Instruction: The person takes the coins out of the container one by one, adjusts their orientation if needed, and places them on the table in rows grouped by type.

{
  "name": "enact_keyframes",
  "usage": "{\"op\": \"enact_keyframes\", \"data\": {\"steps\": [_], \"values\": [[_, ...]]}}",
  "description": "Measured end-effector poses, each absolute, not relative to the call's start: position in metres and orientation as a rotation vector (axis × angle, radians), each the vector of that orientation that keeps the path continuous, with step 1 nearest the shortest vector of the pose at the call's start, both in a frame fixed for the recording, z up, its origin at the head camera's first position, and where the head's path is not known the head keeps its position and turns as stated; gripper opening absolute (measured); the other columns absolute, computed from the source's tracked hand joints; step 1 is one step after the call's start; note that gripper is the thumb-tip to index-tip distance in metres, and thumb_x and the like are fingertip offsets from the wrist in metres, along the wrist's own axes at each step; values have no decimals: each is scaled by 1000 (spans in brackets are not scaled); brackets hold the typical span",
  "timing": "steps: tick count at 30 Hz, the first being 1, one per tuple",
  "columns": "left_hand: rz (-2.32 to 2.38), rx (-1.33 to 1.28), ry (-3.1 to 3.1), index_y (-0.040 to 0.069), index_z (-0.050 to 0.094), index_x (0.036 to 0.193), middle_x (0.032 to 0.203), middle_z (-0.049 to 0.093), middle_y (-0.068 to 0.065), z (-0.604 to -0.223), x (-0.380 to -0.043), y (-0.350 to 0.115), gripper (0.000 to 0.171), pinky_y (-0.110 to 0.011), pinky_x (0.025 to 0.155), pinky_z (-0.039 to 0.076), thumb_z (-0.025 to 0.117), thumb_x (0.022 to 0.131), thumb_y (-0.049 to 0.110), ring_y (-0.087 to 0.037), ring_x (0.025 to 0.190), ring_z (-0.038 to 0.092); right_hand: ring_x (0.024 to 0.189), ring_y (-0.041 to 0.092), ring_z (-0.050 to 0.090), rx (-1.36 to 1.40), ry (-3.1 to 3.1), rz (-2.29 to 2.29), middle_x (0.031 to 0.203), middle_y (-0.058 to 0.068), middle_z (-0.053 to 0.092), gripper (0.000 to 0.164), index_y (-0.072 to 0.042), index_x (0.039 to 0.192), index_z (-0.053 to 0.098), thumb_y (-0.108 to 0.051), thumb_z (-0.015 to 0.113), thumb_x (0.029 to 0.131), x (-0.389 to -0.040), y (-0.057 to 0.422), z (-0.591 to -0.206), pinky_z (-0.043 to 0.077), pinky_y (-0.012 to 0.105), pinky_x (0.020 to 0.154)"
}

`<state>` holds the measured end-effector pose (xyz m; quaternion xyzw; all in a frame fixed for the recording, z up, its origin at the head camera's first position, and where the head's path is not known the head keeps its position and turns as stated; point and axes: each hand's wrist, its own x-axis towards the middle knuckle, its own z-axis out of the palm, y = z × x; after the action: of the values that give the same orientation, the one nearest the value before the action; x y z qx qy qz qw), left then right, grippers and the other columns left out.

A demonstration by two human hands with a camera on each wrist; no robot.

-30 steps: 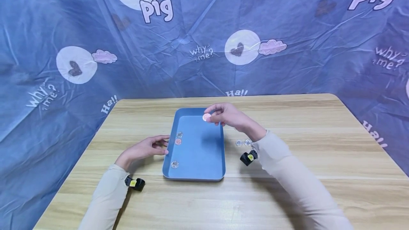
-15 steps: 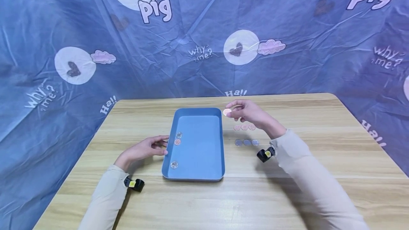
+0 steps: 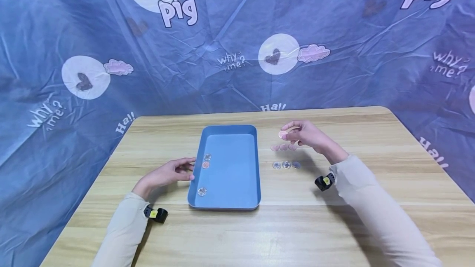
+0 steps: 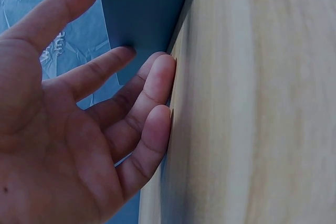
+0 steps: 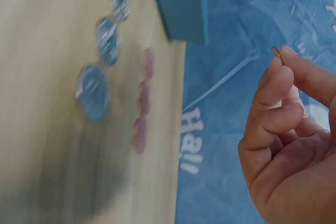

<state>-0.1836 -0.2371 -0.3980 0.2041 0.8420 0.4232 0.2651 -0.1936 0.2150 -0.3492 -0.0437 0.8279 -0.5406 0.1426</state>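
Note:
In the head view my right hand pinches a thin pink coin-like disc between thumb and fingertips. It is above the table, just behind a row of three pink discs. A row of three silvery patterned discs lies nearer to me. The right wrist view shows the held disc edge-on at my fingertips. My left hand rests against the left side of a blue tray, fingers relaxed and thumb near its rim. Inside the tray are two silvery discs and one pink disc.
The wooden table extends on both sides of the tray. A blue printed cloth hangs behind the table's far edge. A black wrist camera is on my right sleeve, and another on my left.
My right hand has carried the pink disc rightward from over the tray's far right corner to behind the pink row. The left hand stays at the tray.

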Motion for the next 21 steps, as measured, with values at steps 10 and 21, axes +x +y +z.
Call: {"op": "enact_keyframes", "data": {"steps": [10,21], "values": [[1146,555,2266,1,34,148,131,55,-21,-399,-184,-237,72,-34,97,43,68,90,27,-29,117,53,74,14,62,-26,2427,-1408,90,5,74,42,3,125,53,-13,66,88,-192,240,-363,43,24,58],[1145,562,2272,0,34,148,130,55,-21,-398,-184,-238,71,-34,96,43,68,90,26,-29,116,54,65,11,54,-40,2479,-1297,89,6,71,39,6,119,55,-14,68,88,-192,258,-378,42,25,55]]}}
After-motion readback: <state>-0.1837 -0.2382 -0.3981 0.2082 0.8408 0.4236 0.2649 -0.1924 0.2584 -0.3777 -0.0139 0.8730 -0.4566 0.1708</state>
